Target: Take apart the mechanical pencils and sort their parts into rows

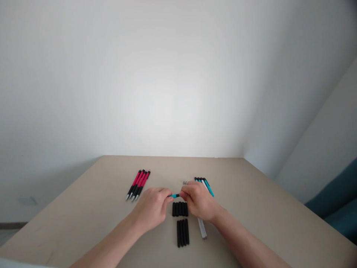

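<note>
Between my two hands, above the middle of the table, is a blue pen barrel (174, 195) with a black part at its right end. My left hand (153, 206) is closed, pinching the blue end. Closed on the black end is my right hand (199, 199), whose fingers hide the tip. Just below lie a row of short black tubes (180, 209) and a row of longer black tubes (183, 233). White pen refills (202, 229) lie partly under my right hand. Blue and white pen barrels (206, 186) with black ends show behind it.
Several red and black pens (138, 185) lie side by side at the left. Small silvery pieces (185, 182) sit behind my right hand. The beige table (251, 208) meets a white wall at the back, and a teal cloth (337, 197) hangs at the right.
</note>
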{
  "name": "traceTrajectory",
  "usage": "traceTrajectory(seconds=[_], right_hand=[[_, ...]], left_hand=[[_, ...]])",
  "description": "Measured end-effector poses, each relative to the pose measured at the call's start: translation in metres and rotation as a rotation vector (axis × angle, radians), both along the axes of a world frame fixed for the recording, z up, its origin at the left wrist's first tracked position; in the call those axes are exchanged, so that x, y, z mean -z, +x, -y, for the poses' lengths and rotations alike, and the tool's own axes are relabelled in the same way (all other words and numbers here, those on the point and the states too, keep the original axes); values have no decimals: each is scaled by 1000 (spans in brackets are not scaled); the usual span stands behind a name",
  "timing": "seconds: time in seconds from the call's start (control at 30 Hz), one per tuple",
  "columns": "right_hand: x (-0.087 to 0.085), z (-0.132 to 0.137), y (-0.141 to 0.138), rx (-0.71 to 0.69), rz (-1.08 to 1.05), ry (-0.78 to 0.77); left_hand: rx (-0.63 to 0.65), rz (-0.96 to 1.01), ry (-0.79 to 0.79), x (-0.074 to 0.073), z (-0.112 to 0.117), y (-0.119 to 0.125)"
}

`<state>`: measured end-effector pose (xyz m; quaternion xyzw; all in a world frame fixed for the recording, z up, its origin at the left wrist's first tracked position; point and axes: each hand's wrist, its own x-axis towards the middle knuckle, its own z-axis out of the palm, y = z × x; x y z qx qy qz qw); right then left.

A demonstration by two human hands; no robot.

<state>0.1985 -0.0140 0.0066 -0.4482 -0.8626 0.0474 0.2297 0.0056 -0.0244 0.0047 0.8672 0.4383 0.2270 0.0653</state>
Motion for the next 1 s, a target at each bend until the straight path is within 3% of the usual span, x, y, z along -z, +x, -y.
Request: traceTrajectory(seconds=[0.2, 0.43, 0.7, 1.0], right_hand=[[-1, 1, -2, -72, -48, 46], [-10, 3, -2, -203, -67, 107], [-10, 1, -2, -53, -178, 70], [-12, 7, -4, -109, -327, -25]], left_hand=[[20, -54, -27, -3, 4, 0], [37, 100, -210, -1, 1, -2], [102, 240, -171, -7, 3, -1], [97, 286, -167, -3, 2, 1]])
